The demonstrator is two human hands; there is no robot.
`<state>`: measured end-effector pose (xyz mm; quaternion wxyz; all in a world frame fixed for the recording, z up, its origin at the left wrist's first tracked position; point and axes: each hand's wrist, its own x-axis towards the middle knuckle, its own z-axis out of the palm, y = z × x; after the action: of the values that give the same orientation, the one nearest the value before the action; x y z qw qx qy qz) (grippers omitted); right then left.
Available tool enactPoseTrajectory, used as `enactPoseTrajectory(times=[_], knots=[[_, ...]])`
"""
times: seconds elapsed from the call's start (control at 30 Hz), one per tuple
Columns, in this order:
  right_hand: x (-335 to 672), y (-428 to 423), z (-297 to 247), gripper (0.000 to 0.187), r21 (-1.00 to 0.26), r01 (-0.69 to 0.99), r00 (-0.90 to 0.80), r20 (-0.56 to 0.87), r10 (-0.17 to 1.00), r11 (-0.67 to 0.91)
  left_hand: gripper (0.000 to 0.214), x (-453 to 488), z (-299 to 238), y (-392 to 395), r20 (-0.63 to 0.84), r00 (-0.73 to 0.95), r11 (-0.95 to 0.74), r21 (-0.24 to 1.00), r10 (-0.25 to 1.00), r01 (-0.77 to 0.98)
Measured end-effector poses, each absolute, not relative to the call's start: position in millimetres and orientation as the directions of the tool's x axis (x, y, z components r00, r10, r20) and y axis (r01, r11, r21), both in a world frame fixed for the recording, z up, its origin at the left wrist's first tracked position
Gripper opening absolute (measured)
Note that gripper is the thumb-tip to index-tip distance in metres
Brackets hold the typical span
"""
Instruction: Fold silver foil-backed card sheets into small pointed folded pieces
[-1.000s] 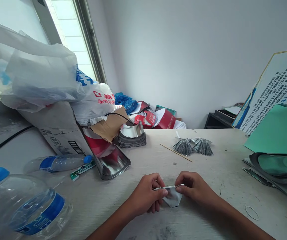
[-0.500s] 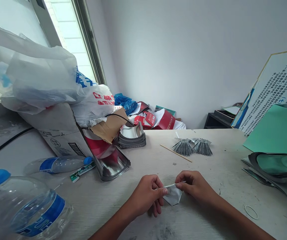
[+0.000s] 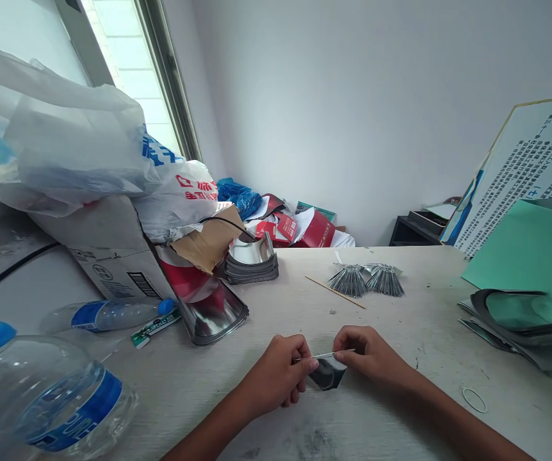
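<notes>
Low on the white table [image 3: 401,333], my left hand [image 3: 278,374] and my right hand [image 3: 369,355] pinch a small silver foil sheet [image 3: 328,376] between them. A thin stick [image 3: 324,355] lies along the sheet's top edge, and both hands' fingertips are closed on its ends. The foil hangs below the stick, just above the tabletop. Farther back lie two fan-shaped bundles of finished silver pieces [image 3: 365,280] and a loose wooden stick [image 3: 335,291].
A stack of curved foil sheets [image 3: 251,261] and a larger bent one [image 3: 213,310] sit by a cardboard box [image 3: 113,256] under plastic bags. Water bottles [image 3: 40,390] lie at left. Green card [image 3: 530,256] and dark sheets sit right; a rubber band [image 3: 474,399] lies nearby.
The foil sheet has turned between my fingers and looks darker and narrower now. Both hands stay in nearly the same spot, the fingers shifting slightly along the stick.
</notes>
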<state>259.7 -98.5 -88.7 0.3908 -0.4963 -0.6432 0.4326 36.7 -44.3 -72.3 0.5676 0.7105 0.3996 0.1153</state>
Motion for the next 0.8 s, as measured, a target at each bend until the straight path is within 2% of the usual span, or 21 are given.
enactPoseTrajectory(times=[0.1,0.2,0.27,0.53,0.8], knots=[[256.7,-100.9,-88.1,0.011,-0.942,0.294,-0.236,0.090,0.968,0.159,0.024,35.3,-66.1,-45.8,-0.188,0.660,-0.201,0.861,0.728,0.467],[254.9,-102.3,-87.7,0.008,-0.933,0.317,-0.226,0.103,0.969,0.173,0.021,36.2,-62.1,-47.6,-0.036,0.654,-0.395,0.771,0.756,0.499],[253.8,-102.5,-88.0,0.006,-0.922,0.345,-0.216,0.103,0.971,0.174,0.019,37.7,-62.1,-48.7,0.014,0.657,-0.453,0.736,0.754,0.503],[248.2,-105.2,-87.8,0.012,-0.875,0.434,-0.205,0.133,0.970,0.212,0.018,42.0,-66.3,-52.6,0.001,0.673,-0.440,0.757,0.740,0.483],[251.8,-102.1,-88.8,0.015,-0.837,0.485,-0.249,0.147,0.957,0.254,0.024,43.5,-66.8,-52.2,-0.089,0.585,-0.351,0.724,0.806,0.594]])
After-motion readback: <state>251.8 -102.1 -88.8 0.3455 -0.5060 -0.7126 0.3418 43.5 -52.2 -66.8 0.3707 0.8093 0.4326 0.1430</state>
